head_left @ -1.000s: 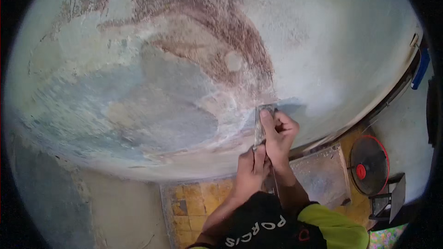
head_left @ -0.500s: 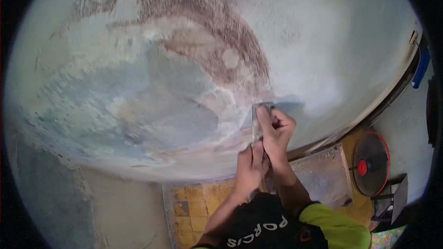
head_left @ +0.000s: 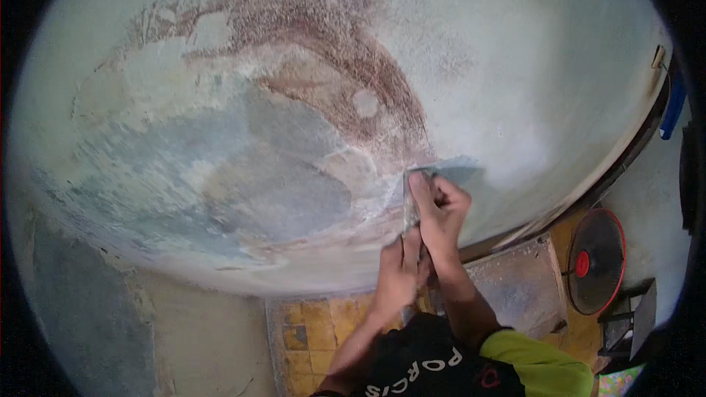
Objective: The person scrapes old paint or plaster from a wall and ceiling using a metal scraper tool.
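A pale greenish wall (head_left: 515, 81) curves across the view. It bears a rough reddish-brown patch (head_left: 309, 26) and a bare grey patch (head_left: 287, 154). My right hand (head_left: 445, 209) is closed around the upper part of a flat grey scraper (head_left: 409, 202), thumb along its face, with its top edge against the wall. Just below, my left hand (head_left: 398, 272) grips the scraper's lower end; most of that end is hidden by the fingers. A darker bluish-grey mark (head_left: 460, 167) lies on the wall right beside my right hand.
Yellow floor tiles (head_left: 323, 331) show below, with a worn flat board (head_left: 515, 283) to their right. A red-rimmed fan (head_left: 597, 261) stands at the right, near a dark stand (head_left: 625, 323). Something blue (head_left: 671, 106) hangs by the right edge.
The view has shifted a little, so the wall's brown patch sits slightly lower and the fan farther right. Both hands keep their hold on the scraper at nearly the same spot.
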Action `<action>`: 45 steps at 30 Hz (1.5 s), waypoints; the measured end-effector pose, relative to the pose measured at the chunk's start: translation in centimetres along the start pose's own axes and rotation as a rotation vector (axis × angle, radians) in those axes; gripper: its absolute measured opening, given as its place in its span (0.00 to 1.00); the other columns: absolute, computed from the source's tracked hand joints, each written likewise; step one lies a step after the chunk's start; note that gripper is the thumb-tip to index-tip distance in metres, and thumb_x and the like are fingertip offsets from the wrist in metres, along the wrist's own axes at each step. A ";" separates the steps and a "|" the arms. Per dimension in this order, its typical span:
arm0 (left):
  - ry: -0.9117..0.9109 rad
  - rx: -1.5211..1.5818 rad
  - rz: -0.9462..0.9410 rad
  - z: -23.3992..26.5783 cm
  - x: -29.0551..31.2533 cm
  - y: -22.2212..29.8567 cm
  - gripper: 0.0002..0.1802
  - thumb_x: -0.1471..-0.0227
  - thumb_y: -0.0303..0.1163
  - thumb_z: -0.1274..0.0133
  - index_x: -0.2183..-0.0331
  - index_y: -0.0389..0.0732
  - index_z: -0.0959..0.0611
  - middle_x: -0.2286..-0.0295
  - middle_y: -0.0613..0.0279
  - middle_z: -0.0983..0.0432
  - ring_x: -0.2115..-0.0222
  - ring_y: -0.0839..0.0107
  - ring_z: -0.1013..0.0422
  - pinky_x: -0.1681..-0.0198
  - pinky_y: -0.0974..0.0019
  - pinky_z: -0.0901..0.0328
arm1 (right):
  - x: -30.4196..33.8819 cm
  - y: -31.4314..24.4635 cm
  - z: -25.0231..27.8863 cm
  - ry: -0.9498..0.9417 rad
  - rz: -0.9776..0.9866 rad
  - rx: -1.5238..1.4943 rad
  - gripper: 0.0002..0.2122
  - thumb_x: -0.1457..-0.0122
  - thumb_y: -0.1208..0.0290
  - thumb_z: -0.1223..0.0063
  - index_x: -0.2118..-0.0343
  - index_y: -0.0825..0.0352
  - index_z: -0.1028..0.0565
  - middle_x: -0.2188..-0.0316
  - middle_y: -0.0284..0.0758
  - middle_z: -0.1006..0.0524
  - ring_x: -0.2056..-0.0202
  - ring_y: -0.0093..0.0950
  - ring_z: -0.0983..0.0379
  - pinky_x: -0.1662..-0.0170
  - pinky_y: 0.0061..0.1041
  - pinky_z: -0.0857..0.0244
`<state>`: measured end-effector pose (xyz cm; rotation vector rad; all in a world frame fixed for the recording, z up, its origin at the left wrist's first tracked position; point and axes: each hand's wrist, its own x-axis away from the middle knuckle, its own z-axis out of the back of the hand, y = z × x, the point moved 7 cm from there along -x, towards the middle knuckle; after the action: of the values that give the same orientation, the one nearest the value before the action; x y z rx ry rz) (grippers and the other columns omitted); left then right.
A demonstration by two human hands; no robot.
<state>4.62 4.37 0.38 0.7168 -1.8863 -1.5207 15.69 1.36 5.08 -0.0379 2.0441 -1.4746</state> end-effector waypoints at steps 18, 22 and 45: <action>0.061 -0.490 -0.608 0.0 0.0 2.3 0.20 0.33 0.40 0.61 0.69 0.32 0.28 0.84 0.64 0.35 0.84 0.77 0.39 0.81 0.69 0.42 | -1.2 0.0 -0.9 0.038 0.065 0.008 0.22 0.42 0.73 0.39 0.88 0.66 0.39 0.87 0.18 0.43 0.82 0.09 0.52 0.81 0.17 0.60; -0.042 -0.054 -0.012 0.3 1.6 0.0 0.17 0.34 0.36 0.60 0.68 0.30 0.28 0.84 0.54 0.35 0.84 0.71 0.38 0.81 0.64 0.41 | 0.7 0.5 0.0 0.026 -0.039 -0.072 0.22 0.42 0.73 0.39 0.87 0.68 0.41 0.87 0.19 0.46 0.81 0.10 0.53 0.81 0.19 0.60; -0.084 0.065 0.086 0.2 2.5 -1.0 0.26 0.33 0.50 0.64 0.72 0.37 0.28 0.83 0.68 0.36 0.85 0.80 0.41 0.84 0.73 0.46 | 1.4 0.2 0.0 0.028 -0.052 -0.051 0.24 0.42 0.72 0.39 0.87 0.66 0.44 0.86 0.20 0.47 0.80 0.11 0.53 0.79 0.20 0.61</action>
<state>2.88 2.46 -0.36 0.6012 -2.0110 -1.4622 14.64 0.92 4.27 -0.0926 2.1177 -1.4618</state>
